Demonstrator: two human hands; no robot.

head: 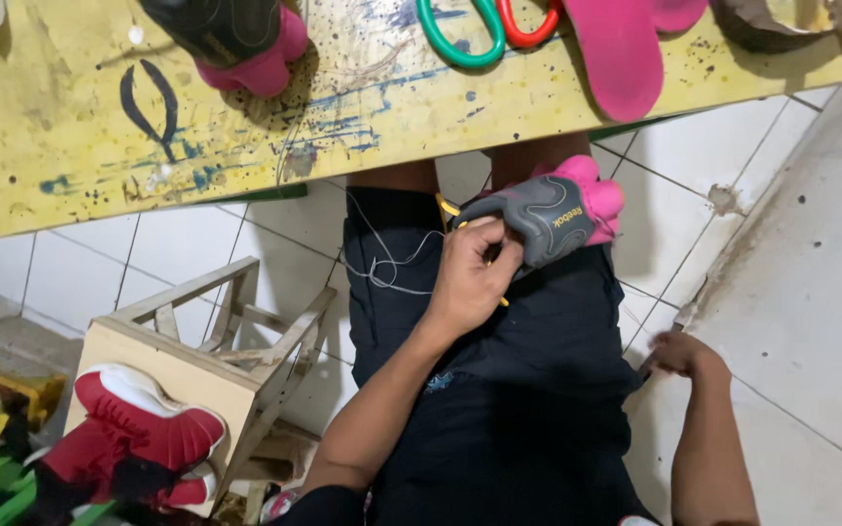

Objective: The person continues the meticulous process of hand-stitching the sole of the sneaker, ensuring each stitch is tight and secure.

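1. Left hand point(472, 278): closed in a pinch at the heel end of a small shoe, fingers bunched on a thin yellow-handled tool point(448, 209) whose tips show on both sides of the hand; what kind of tool it is cannot be made out.
2. Grey and pink shoe point(548, 216): lies on the person's lap over dark shorts point(499, 390), just below the table edge, grey upper facing the camera, pink sole showing at the far end.
3. Thread point(387, 268): pale loose strands trailing from the left hand across the shorts, to the left of the shoe.
4. Right hand point(679, 353): down at the person's right side near the tiled floor point(801, 292), fingers curled; it may be resting on the edge of the seat, but whether it grips anything cannot be told.
5. Table point(70, 146): yellow, paint-stained top across the upper frame.
6. Second shoe point(241, 39): dark upper, pink sole, on the table, upper left of centre.
7. Scissors: one green-handled pair point(460, 44) and one red-handled pair point(528, 29), side by side at the table's far edge.
8. Pink insole point(626, 49): flat on the table, just right of the scissors.
9. Wooden stool point(216, 360): on the floor at lower left, lying tilted.
10. Red and white shoe point(143, 429): touching the stool's near side.
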